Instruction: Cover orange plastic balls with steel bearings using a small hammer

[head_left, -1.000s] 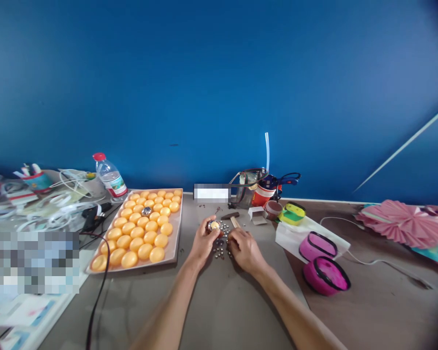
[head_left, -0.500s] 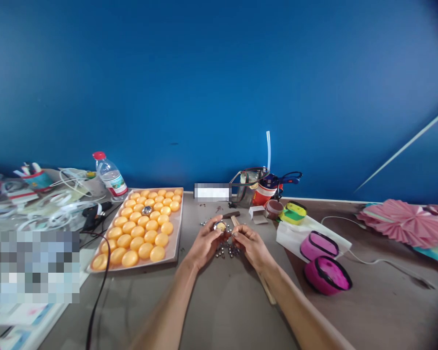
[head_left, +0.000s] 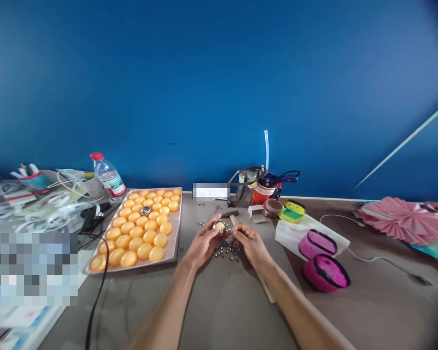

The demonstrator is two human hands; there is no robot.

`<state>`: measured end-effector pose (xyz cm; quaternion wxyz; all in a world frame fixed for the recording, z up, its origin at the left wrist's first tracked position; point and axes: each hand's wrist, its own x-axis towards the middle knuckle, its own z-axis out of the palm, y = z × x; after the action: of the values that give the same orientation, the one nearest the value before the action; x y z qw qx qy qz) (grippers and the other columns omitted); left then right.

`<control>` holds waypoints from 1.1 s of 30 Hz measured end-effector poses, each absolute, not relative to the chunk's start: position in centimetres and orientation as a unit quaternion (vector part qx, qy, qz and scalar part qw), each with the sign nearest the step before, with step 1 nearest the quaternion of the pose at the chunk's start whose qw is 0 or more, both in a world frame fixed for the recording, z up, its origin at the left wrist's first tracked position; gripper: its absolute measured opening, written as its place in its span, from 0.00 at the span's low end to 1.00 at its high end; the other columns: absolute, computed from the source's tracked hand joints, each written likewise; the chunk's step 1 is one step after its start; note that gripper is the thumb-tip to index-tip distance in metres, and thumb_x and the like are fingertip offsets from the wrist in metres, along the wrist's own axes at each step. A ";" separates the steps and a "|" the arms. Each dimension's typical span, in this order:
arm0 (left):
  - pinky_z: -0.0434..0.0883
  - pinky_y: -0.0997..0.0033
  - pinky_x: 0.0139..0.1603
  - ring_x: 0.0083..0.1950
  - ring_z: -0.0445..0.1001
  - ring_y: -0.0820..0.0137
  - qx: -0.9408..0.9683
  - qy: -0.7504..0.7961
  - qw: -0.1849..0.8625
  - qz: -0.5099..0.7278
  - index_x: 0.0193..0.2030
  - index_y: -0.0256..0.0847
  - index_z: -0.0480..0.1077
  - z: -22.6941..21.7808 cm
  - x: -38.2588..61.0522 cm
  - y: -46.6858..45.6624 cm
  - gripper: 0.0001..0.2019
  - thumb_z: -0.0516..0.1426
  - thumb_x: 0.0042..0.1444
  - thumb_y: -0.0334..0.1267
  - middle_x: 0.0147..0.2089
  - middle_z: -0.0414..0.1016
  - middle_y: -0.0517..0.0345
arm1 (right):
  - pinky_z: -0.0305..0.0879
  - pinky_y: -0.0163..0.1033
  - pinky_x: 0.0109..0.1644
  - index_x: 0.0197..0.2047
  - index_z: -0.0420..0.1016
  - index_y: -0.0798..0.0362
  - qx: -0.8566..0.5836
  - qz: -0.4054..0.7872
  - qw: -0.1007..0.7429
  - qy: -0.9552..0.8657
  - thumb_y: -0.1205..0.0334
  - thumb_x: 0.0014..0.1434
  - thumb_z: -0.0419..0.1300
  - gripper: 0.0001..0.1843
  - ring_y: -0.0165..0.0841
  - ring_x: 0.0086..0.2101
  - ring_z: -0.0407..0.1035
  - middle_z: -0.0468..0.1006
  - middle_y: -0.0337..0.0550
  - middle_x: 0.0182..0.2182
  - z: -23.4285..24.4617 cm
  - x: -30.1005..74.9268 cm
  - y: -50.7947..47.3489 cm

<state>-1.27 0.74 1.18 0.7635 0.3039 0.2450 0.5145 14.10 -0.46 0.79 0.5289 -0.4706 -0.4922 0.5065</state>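
My left hand (head_left: 203,241) curls its fingers around a yellow-orange ball (head_left: 221,227) whose side is partly covered with shiny silver pieces. Close by on the right, my right hand (head_left: 248,241) has thumb and forefinger pinched together near the ball; what sits between the fingertips is too small to make out. Below and between the hands, many small silver studs (head_left: 229,251) lie loose on the grey tabletop. A wooden stick (head_left: 266,288), perhaps a hammer handle, runs under my right hand, with a dark bar (head_left: 230,214) at its far end.
A shallow tray (head_left: 176,228) of orange balls stands left, one silver-covered ball (head_left: 145,210) among them. Behind it leans a water bottle (head_left: 114,182). A black cable (head_left: 101,287) crosses the left side. Right are pink pouches (head_left: 323,274), a white sheet (head_left: 288,233) and a reddish jar (head_left: 273,207).
The view has shifted slightly. Both hands stay almost in place around the ball, which has turned a little in my left hand. Some studs beneath the hands show more openly.
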 end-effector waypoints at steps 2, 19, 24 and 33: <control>0.66 0.62 0.48 0.39 0.72 0.69 0.307 0.243 0.766 0.510 0.52 0.41 0.70 1.2 -1.3 0.7 0.23 0.63 0.46 0.35 0.39 0.75 0.54 | 0.52 0.32 0.28 0.28 0.68 0.54 -0.458 0.516 0.528 -0.495 0.52 0.48 0.61 0.13 0.27 0.22 0.56 0.63 0.34 0.20 0.8 14.1 -0.5; 0.66 0.66 0.46 0.40 0.72 0.70 0.356 0.244 0.755 0.493 0.45 0.41 0.71 0.9 -1.2 0.6 0.17 0.63 0.47 0.38 0.38 0.73 0.56 | 0.59 0.35 0.34 0.26 0.69 0.53 -0.465 0.467 0.492 -0.569 0.58 0.50 0.57 0.08 0.31 0.27 0.63 0.69 0.37 0.23 1.5 13.7 -0.7; 0.67 0.66 0.45 0.40 0.71 0.70 0.362 0.257 0.744 0.499 0.43 0.41 0.71 0.7 -1.2 0.6 0.17 0.64 0.46 0.39 0.40 0.73 0.56 | 0.59 0.35 0.34 0.27 0.69 0.52 -0.473 0.435 0.480 -0.598 0.59 0.52 0.55 0.06 0.32 0.28 0.64 0.70 0.38 0.24 1.6 13.8 -0.8; 0.67 0.67 0.44 0.41 0.70 0.70 0.385 0.284 0.719 0.505 0.42 0.41 0.69 0.6 -1.1 0.5 0.15 0.63 0.47 0.39 0.40 0.71 0.57 | 0.59 0.34 0.34 0.28 0.70 0.53 -0.492 0.403 0.472 -0.610 0.61 0.53 0.54 0.07 0.32 0.28 0.64 0.71 0.39 0.25 1.1 13.8 -0.7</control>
<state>-1.10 0.50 0.56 0.7187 0.3849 0.2838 0.5048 13.76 -0.74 1.14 0.4720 -0.4923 -0.6100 0.4035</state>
